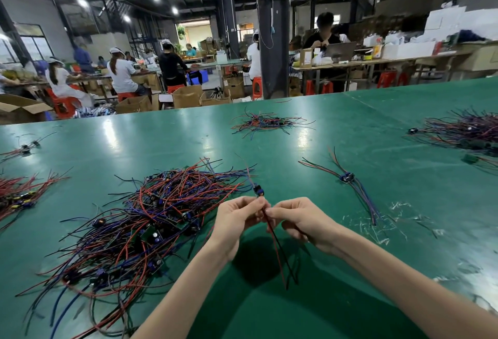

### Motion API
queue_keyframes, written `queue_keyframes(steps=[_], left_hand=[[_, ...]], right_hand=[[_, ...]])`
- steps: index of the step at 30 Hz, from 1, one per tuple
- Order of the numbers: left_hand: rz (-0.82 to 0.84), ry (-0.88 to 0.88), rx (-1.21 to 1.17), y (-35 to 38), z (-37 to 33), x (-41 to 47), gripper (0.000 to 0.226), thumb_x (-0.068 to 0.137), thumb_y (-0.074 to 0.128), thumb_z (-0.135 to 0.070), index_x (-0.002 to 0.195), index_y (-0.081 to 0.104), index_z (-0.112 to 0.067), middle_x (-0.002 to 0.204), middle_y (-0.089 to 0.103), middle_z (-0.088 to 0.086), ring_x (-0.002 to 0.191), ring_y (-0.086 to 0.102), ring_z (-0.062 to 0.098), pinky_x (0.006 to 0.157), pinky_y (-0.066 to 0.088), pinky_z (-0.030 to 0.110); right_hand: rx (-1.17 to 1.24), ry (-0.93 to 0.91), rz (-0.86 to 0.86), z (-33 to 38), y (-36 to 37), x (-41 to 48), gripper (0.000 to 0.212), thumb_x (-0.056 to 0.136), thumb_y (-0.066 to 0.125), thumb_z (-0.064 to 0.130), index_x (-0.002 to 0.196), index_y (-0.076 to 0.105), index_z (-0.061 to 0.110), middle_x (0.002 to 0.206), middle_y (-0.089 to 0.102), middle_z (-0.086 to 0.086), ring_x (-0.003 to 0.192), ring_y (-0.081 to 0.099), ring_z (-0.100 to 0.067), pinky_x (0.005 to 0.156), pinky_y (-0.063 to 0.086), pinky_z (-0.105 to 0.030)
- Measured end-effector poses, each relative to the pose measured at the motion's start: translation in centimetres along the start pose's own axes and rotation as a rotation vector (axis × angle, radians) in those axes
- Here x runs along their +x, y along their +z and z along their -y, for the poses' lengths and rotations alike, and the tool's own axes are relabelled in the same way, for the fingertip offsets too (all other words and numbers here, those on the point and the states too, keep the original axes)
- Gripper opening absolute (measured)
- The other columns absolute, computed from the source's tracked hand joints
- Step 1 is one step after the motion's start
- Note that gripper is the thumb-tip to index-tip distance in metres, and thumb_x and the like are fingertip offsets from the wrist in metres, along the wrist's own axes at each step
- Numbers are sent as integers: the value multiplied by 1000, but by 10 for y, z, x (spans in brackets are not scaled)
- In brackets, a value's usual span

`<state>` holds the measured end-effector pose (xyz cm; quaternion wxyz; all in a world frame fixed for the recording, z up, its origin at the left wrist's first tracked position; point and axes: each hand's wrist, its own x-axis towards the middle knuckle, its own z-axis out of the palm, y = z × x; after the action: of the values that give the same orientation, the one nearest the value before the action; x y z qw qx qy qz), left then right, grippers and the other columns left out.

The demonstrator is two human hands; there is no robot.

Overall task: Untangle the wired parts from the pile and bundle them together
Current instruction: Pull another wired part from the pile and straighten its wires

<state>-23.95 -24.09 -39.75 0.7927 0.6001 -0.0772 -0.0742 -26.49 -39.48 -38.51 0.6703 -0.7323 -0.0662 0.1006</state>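
Note:
A big tangled pile (134, 220) of red, blue and black wires with small circuit boards lies on the green table (336, 298), left of my hands. My left hand (237, 220) and my right hand (299, 220) meet above the table and both pinch one wired part (259, 190). Its small blue-black component sticks up just above my fingertips. Its red and black wires (280, 255) hang down between my wrists. To the right lies a neat bundle (347, 177) of wired parts with blue and red leads fanned out.
More wire piles lie at the far middle (266, 122), the far right (469, 133) and the left edge (18, 195). White scraps (377, 226) litter the table right of my right hand. Beyond the table, people work at benches among cardboard boxes.

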Motion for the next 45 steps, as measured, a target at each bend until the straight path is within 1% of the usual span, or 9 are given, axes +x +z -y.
queue_keyframes(steps=[7, 13, 20, 28, 33, 37, 39, 42, 45], left_hand=[[-35, -8, 24, -5, -4, 1, 11, 66, 72, -22, 59, 73, -14, 70, 68, 6, 63, 53, 16, 67, 51, 27], [-169, 60, -11, -15, -10, 8, 18, 82, 68, -8, 65, 72, -13, 71, 69, 3, 55, 52, 6, 64, 47, 20], [-334, 136, -41, -31, -17, 16, 13, 86, 64, -6, 74, 69, -7, 67, 68, -2, 53, 48, 5, 56, 44, 14], [-399, 162, -26, -35, -15, 18, 9, 86, 65, -6, 78, 68, -6, 65, 69, -5, 53, 53, 1, 59, 46, 13], [-415, 155, 3, -33, -14, 18, 8, 86, 66, -7, 79, 69, -5, 65, 69, -5, 55, 52, 2, 57, 46, 13], [-425, 178, -17, -33, -17, 18, 9, 86, 64, -5, 78, 67, -4, 65, 69, -5, 53, 53, 1, 62, 45, 16], [-425, 191, -10, -33, -18, 18, 11, 87, 64, -4, 76, 67, -4, 64, 68, -5, 54, 53, 1, 61, 44, 15], [-422, 186, -20, -32, -19, 16, 10, 86, 65, -5, 76, 68, -5, 64, 69, -5, 57, 55, 2, 61, 46, 13], [-409, 190, -35, -33, -20, 15, 13, 86, 65, -5, 73, 70, -7, 67, 69, -2, 58, 53, 4, 63, 47, 16]], right_hand=[[20, -7, 4, -1, 8, -2, 15, 85, 67, 18, 72, 71, 14, 72, 71, -6, 32, 37, -5, 31, 25, -14], [-6, 21, 56, 0, 7, -4, 11, 83, 68, 14, 72, 70, 10, 68, 71, -5, 33, 38, -5, 32, 26, -14], [-75, 69, 155, 2, 12, -9, 9, 81, 69, 10, 72, 68, 8, 65, 70, -5, 32, 39, -6, 33, 27, -13], [-132, 85, 202, 3, 10, -11, 12, 79, 68, 3, 77, 71, 14, 72, 68, -8, 37, 40, -7, 36, 29, -16], [-137, 83, 261, 6, 8, -12, 10, 86, 63, 3, 82, 67, 11, 68, 68, -1, 36, 36, -4, 36, 28, -14], [-191, 48, 199, 7, 9, -11, 18, 91, 54, 0, 82, 62, 14, 65, 62, 1, 37, 31, -3, 37, 25, -14], [-285, -5, 164, 6, 12, -11, 24, 90, 52, -4, 79, 59, 16, 66, 60, 2, 37, 39, 1, 39, 30, -11], [-413, -95, 155, 5, 15, -11, 27, 89, 53, -5, 78, 57, 20, 70, 62, 3, 53, 52, 8, 59, 38, -6], [-386, -106, 196, 8, 15, -13, 26, 90, 53, -4, 80, 57, 19, 71, 62, 3, 45, 49, 7, 50, 36, -4]])
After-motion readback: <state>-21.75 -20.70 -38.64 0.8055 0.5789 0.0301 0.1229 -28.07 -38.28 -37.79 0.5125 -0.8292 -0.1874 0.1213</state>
